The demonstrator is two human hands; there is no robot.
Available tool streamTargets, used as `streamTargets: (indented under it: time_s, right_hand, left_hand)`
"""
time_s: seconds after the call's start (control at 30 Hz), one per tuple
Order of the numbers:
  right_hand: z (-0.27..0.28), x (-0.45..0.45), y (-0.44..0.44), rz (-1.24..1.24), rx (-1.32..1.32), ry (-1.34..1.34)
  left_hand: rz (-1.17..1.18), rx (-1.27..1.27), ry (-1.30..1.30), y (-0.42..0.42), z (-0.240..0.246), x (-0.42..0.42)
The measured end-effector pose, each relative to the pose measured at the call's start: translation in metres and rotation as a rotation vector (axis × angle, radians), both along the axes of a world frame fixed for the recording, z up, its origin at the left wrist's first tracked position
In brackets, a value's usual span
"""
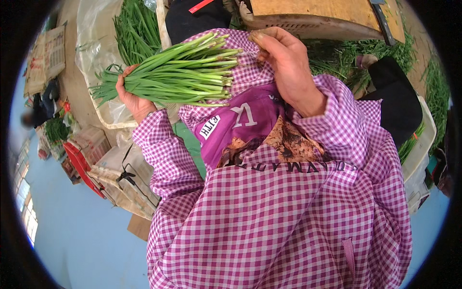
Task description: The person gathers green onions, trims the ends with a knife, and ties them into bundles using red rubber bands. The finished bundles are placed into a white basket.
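My left hand grips a bunch of garlic chives around its leafy end. The bunch lies sideways above my lap, its pale stem ends fanned out to the right. Just right of those ends is my right hand, raised, with thumb and forefinger pinched together. I make out nothing between the fingertips, and the other fingers curl partly out of sight. Checked purple cloth covers my arms and body, with a purple printed cloth on my lap.
A plastic-lined crate at the left holds more chives. Ahead, a wooden board rests on a crate, with a knife-like blade at its right edge. Loose greens litter the floor. Another crate stands at the right.
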State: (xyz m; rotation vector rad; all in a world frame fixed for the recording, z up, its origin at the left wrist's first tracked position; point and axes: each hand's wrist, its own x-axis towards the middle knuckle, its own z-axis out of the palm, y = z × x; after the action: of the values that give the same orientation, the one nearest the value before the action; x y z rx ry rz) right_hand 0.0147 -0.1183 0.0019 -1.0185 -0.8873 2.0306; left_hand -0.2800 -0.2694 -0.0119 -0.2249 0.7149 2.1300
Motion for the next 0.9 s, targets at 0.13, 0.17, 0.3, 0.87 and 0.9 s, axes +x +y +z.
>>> streamTargets:
  time_s: [0.13,0.17,0.3,0.87,0.9]
  right_hand:
    - [0.018,0.019,-0.012,0.158,0.112,-0.099]
    - [0.015,0.017,-0.016,0.19,0.169,-0.109]
    - [0.011,0.009,-0.024,0.326,0.424,-0.176]
    - [0.001,-0.031,0.006,0.026,0.948,-0.403]
    - [0.001,-0.035,0.005,0.081,0.913,-0.418]
  left_hand:
    - [0.041,-0.02,-0.006,-0.002,-0.003,-0.004]
    - [0.061,-0.041,0.014,-0.001,-0.003,-0.004]
    - [-0.005,0.063,-0.062,0.0,0.0,-0.002]
    - [0.056,-0.037,0.02,0.0,-0.004,-0.002]
    - [0.063,-0.059,0.028,0.001,-0.002,0.0]
